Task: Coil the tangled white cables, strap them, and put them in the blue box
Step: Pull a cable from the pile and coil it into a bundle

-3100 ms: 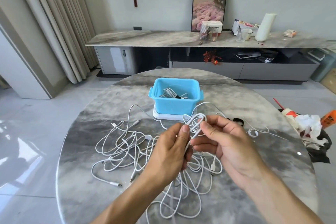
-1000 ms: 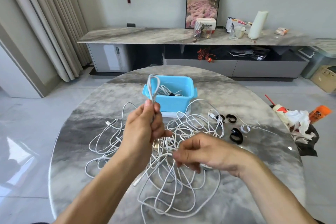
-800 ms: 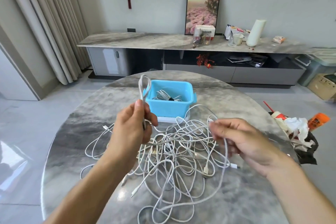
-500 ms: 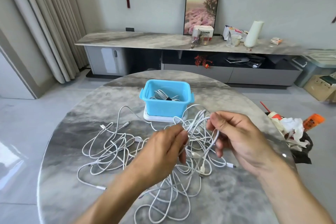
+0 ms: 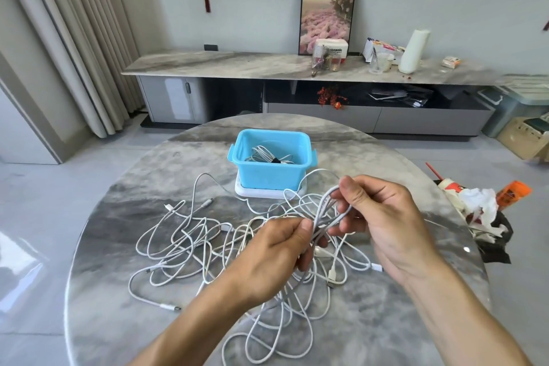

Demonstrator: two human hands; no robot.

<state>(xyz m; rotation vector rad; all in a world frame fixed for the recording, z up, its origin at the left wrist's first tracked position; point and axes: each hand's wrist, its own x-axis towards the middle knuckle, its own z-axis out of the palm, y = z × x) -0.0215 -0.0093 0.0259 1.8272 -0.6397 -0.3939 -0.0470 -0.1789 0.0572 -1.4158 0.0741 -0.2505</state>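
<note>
Sprawling across the middle of the round marble counter, the tangled white cables lie in loose loops at centre and lower left of the frame. Behind them, at upper centre, the blue box stands on a white lid with a strapped coil inside. A heap of crumpled rubbish sits at the right edge. At frame centre the left hand pinches a folded cable bundle between thumb and curled fingers; the right hand, just right of it, grips the bundle's upper loop.
</note>
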